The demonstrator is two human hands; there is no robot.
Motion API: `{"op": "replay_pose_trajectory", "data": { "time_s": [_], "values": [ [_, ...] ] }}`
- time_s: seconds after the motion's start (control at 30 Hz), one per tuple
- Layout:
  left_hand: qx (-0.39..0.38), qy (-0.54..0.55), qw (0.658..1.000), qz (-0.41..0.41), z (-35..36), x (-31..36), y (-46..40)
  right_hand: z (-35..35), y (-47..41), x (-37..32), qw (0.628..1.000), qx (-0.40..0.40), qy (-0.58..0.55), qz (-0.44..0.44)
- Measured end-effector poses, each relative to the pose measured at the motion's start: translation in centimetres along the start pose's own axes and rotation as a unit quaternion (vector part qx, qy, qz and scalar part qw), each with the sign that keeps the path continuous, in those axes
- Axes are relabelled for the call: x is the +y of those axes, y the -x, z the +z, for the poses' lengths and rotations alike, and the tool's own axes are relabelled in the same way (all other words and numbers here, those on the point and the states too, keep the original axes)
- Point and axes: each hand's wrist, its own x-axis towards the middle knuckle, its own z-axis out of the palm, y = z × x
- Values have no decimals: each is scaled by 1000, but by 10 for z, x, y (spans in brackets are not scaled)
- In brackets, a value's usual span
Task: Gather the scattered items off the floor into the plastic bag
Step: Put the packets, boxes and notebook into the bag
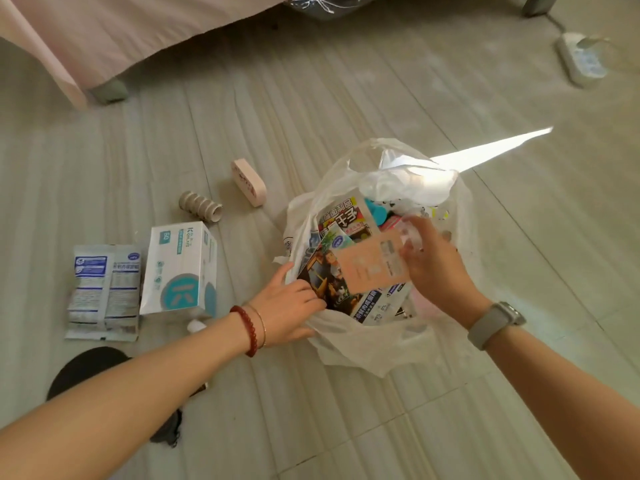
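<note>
- While both hands work at the mouth of the plastic bag (349, 344), the items left on the floor all lie to the person's left — so the left hand (289, 303) is the nearer one for the next pick.
- The left hand pins the bag's near-left rim, fingers pressed on a dark printed packet (325, 278); I cannot tell whether it grips it or only holds it down.
- The right hand (433, 261) is blurred over a flat peach card packet (367, 268) lying on top of the pile; fingers look loosely spread, its hold unclear.
- Nearest loose item: a white-and-teal cardboard box (180, 268), rigid, long axis running away from the person, just left of the left wrist.
- Beyond it lie grey foil sachets (104, 289), a ribbed beige tube (201, 206) and a smooth pink rounded case (249, 181).
- The bag is thin, translucent and crumpled — likely to collapse if released.
</note>
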Motion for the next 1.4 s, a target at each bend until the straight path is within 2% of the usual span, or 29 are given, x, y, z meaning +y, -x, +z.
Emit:
{"op": "replay_pose_trajectory", "data": {
  "time_s": [0.07, 0.13, 0.27, 0.33, 0.43, 0.57, 0.73, 0.9, 0.97, 1.03, 1.1, 1.17, 1.23, 1.4],
  "values": [
    [58, 6, 998, 10, 8, 0, 2, 12, 5, 5, 997, -40, 71, 7],
    [126, 38, 991, 36, 1, 3, 0, 18, 7, 9, 994, -34, 101, 8],
    [221, 55, 972, 59, -23, -3, 3, 11, 3, 8, 998, 28, 47, 18],
    [238, 48, 968, 64, -26, -3, 6, 11, 2, 4, 999, 17, 42, -2],
    [237, 61, 968, 58, -24, -4, 6, 21, 6, -2, 991, -54, 109, -57],
    [205, 81, 975, 30, -20, -14, 9, 26, -10, -8, 995, -4, 96, -35],
    [233, 62, 971, 7, -19, -17, 8, 47, -29, -26, 987, -69, 133, -55],
    [272, 52, 961, 17, -33, -17, 7, 62, -40, -17, 982, -70, 172, -32],
    [250, 47, 967, 7, -30, -17, 8, 61, -38, -15, 981, -84, 167, -53],
    [202, 47, 978, -4, -21, -16, 9, 58, -36, -14, 974, -144, 163, -66],
    [151, 71, 986, -6, -13, -14, 12, 52, -32, -14, 976, -194, 94, -42],
    [135, 95, 986, 1, -10, -11, 16, 44, -29, -16, 984, -171, 34, -27],
    [161, 95, 982, -3, -12, -11, 20, 40, -26, -20, 992, -111, 23, -50],
    [248, 137, 955, -83, -23, -27, 51, 42, -13, -66, 981, 23, -27, -190]
  ]
}}
